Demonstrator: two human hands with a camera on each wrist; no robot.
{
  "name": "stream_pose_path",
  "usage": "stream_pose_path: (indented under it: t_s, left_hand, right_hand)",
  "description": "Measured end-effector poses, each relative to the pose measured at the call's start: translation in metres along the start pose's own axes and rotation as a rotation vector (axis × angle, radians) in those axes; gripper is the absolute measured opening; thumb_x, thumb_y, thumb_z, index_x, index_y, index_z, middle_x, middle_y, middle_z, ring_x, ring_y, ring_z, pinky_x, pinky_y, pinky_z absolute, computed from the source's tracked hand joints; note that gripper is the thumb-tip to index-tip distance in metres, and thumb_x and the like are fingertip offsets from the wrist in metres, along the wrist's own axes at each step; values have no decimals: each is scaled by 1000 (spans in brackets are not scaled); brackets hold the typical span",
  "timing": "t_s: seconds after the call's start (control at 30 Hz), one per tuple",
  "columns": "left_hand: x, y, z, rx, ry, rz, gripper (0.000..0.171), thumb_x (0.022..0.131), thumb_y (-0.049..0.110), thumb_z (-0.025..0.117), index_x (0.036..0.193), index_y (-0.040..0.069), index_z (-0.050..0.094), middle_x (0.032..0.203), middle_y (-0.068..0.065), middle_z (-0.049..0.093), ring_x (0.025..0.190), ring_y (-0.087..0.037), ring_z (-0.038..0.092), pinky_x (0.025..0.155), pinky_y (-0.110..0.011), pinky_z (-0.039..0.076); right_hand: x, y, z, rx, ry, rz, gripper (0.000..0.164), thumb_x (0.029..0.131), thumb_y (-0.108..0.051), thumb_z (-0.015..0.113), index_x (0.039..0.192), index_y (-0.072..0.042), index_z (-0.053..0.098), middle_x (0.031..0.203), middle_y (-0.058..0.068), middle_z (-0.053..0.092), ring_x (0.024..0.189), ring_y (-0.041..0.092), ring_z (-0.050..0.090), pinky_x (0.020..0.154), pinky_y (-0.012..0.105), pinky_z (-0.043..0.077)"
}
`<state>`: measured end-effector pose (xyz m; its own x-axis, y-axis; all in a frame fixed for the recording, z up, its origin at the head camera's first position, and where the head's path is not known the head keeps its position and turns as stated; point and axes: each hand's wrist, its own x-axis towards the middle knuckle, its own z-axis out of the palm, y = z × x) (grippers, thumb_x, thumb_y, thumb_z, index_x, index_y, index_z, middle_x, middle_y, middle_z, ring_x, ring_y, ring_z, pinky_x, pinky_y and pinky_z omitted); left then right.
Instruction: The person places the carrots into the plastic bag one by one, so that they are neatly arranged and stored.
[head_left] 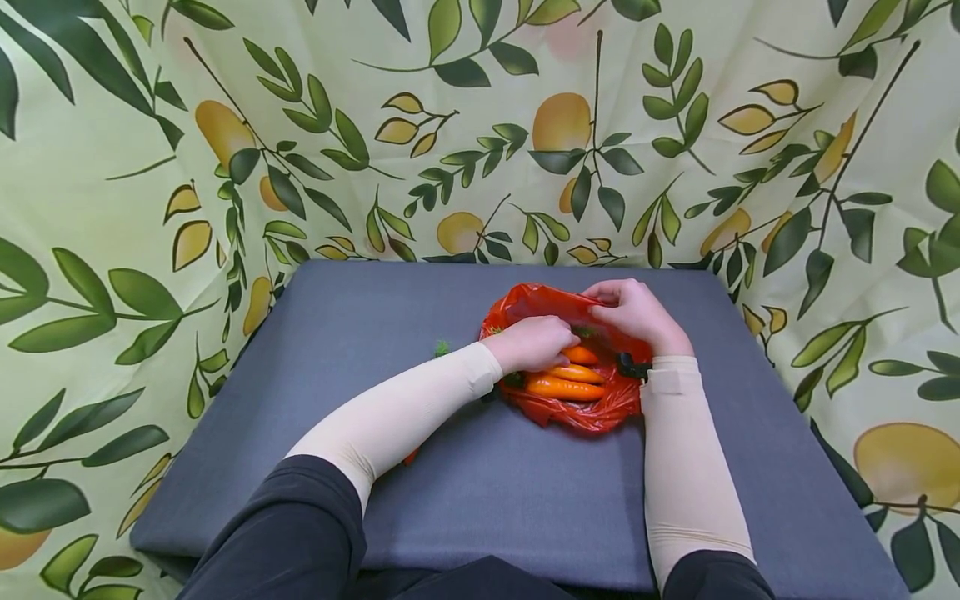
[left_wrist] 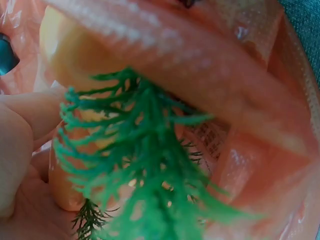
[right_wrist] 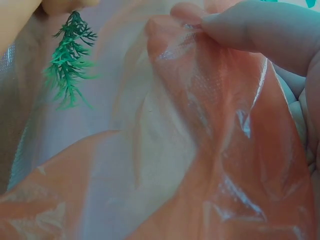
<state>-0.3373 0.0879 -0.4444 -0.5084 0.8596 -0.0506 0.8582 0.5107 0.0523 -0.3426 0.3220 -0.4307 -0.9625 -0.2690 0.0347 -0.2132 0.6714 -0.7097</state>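
Note:
An open red plastic bag (head_left: 588, 417) lies on the grey table with several glossy orange carrots (head_left: 562, 387) inside. My left hand (head_left: 531, 343) reaches into its mouth and grips a carrot (left_wrist: 61, 177), its thumb and fingers around the orange body. Feathery green leaves (left_wrist: 150, 150) fill the middle of the left wrist view, and a leafy top (right_wrist: 71, 60) hangs below the left fingers in the right wrist view. At the bag's far right rim, my right hand (head_left: 637, 312) pinches the thin plastic between thumb and fingers. The forearm hides part of the table.
A green leafy tip (head_left: 442, 347) shows beyond my left forearm, and a small orange-red end (head_left: 410, 457) peeks out on its near side. Leaf-patterned cloth (head_left: 480, 125) surrounds the grey table (head_left: 360, 308) at the back and sides.

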Motion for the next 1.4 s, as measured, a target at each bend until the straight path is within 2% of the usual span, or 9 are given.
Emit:
stream_pose_path:
  t_s: [0.23,0.43,0.53,0.77,0.9,1.0,1.2,1.3,1.4]
  left_hand:
    - [-4,-2,-6,-27,33,24,27,105,30,79,129,19,79,115,4,77,108,-15,67,109,-29,57]
    - [-13,0,-19,-25,43,18,39,108,30,76,145,17,75,137,2,78,129,-16,68,118,-32,53]
    - [-20,-1,-27,-29,52,13,41,109,30,74,148,16,73,141,1,77,134,-18,67,120,-34,51]
    - [-48,-3,-51,-37,137,-25,40,110,31,73,148,18,73,141,-1,75,134,-20,65,121,-35,49]
    - [-63,-3,-67,-58,181,-63,43,110,40,72,146,18,74,138,-2,74,129,-21,66,117,-37,53]
    - [-74,-3,-78,-66,204,-111,49,110,47,70,149,18,73,141,-2,73,129,-20,67,114,-36,56]
    - [-96,-5,-93,-84,292,-195,49,110,48,68,148,19,73,141,-1,75,129,-19,69,111,-36,58]
    - [-109,-7,-97,-105,344,-220,48,109,47,69,146,17,75,140,-3,76,128,-20,70,110,-38,59]
    - [-123,-10,-98,-127,362,-249,49,109,47,69,147,16,74,141,-4,75,131,-22,69,113,-41,58]
  right_hand:
    - [0,-1,0,-14,-1,-8,25,109,-19,70,130,-12,80,124,12,83,110,29,77,105,50,64]
    - [1,-1,0,-20,-9,-9,25,109,-20,71,131,-12,80,124,12,83,110,30,76,104,50,63]
    - [1,-2,1,-15,-13,-4,25,109,-20,71,131,-12,80,125,13,83,110,30,76,105,52,63]
    - [0,-5,1,-38,-21,-10,27,109,-21,70,132,-11,79,125,14,82,111,30,75,103,47,62]
    - [-1,-5,1,-49,-9,-11,26,109,-21,71,131,-10,79,123,14,82,108,30,75,97,39,62]
    - [-1,-4,1,-47,-14,-6,27,109,-21,71,132,-10,79,122,14,82,107,30,75,96,38,62]
    - [-1,-1,1,-57,-20,2,27,109,-22,71,134,-11,78,123,13,83,108,29,75,98,41,63]
    - [-1,-1,2,-60,-24,6,28,110,-21,70,135,-11,78,124,14,82,109,31,75,101,46,64]
    - [0,-2,2,-61,-29,16,29,110,-20,69,136,-11,77,127,16,81,112,33,76,105,54,63]
